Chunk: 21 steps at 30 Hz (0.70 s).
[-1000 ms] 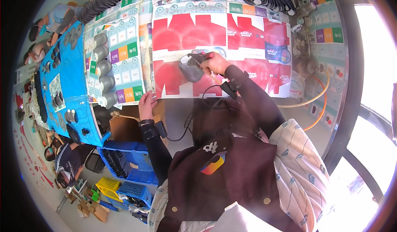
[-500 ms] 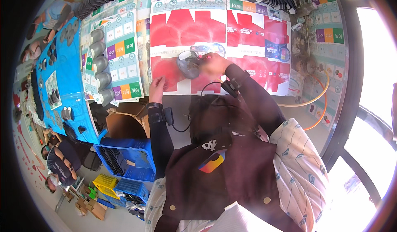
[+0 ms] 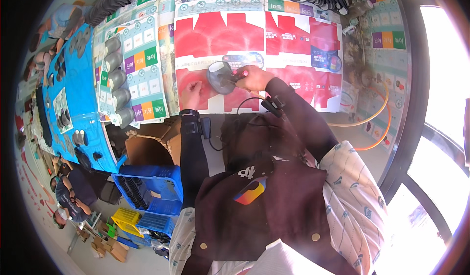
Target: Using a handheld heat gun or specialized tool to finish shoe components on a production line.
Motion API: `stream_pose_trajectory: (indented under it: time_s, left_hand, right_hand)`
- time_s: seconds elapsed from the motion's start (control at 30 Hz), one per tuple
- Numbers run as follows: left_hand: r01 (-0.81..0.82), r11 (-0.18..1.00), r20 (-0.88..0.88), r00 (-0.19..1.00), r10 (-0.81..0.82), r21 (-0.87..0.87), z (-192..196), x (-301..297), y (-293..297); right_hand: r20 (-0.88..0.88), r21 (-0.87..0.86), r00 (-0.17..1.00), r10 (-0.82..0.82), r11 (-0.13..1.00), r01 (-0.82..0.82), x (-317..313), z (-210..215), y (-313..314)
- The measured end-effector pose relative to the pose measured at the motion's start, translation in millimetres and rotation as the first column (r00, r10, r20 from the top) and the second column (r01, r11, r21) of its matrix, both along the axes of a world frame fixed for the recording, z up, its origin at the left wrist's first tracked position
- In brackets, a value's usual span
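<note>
Red flat-cut carton sheets (image 3: pixel 254 54) covered the worktable in front of me, with printed game sheets (image 3: pixel 139 74) and a row of grey cylinders (image 3: pixel 115 81) off to my left. My right hand (image 3: pixel 252 78) was closed around a pink-handled tool, pressing a grey round pad (image 3: pixel 220 76) onto the sheet near its middle. My left hand (image 3: pixel 192 90) lay flat, fingers spread, pinning the carton just beside the pad. I judged the carton light, thin and bendy, likely to slide or buckle, so holding it down flat near the working spot looked right. The pad seemed firm; the handle looked like the place to grip. Blue crates (image 3: pixel 147 189) sat on the floor below.
</note>
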<state>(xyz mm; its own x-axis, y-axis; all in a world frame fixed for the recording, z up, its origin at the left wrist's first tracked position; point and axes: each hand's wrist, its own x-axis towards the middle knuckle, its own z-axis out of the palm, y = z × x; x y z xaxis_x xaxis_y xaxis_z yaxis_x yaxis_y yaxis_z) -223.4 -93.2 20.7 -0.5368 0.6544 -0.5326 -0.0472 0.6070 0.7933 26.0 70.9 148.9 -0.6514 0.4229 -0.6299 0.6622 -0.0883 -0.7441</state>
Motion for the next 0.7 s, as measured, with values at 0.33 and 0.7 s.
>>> stream_pose_trajectory:
  time_s: [0.33, 0.7]
  left_hand:
    - [0.152, 0.985, -0.130, 0.978, -0.162, -0.079, -12.9, 4.3, 22.7]
    - [0.315, 0.948, -0.155, 0.936, -0.317, -0.041, 71.9, 46.2, 39.7]
  right_hand:
    - [0.012, 0.255, 1.000, 0.020, 0.967, -0.022, 29.1, -13.4, 16.9]
    - [-0.097, -0.063, 0.812, -0.575, 0.818, 0.572, 111.0, 12.2, 19.5]
